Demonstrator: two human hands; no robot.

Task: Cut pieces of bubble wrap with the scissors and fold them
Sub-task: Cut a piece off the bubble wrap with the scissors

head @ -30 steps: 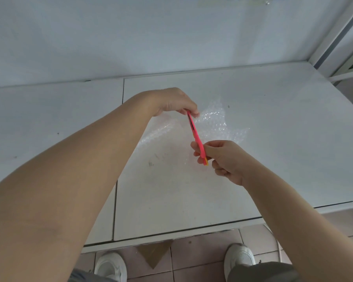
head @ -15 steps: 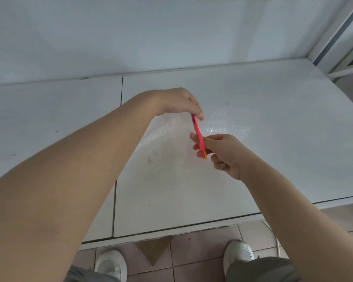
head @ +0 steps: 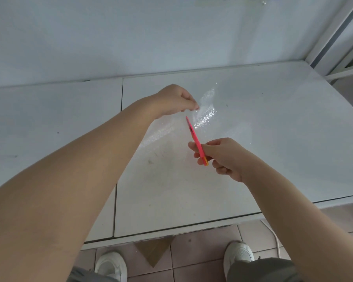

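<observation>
A clear sheet of bubble wrap [head: 205, 117] lies over the middle of the white table [head: 283, 129] and is lifted at its far edge. My left hand [head: 174, 100] pinches that raised edge between thumb and fingers. My right hand [head: 222, 157] grips the handles of the pink scissors [head: 195, 139]. Their blades point away from me into the wrap, with the tip just below my left fingertips. The blades look nearly closed.
A white wall rises behind the table. A seam [head: 118, 159] splits the tabletop left of the wrap. A white frame [head: 338, 43] stands at the right. Below the front edge are tiled floor, my shoes [head: 239, 255], a cardboard scrap [head: 154, 251] and a white cable [head: 277, 243].
My left hand has lifted the wrap's edge and moved up and away from the scissors. The scissors have drawn back slightly towards me, so a gap shows between tip and fingers.
</observation>
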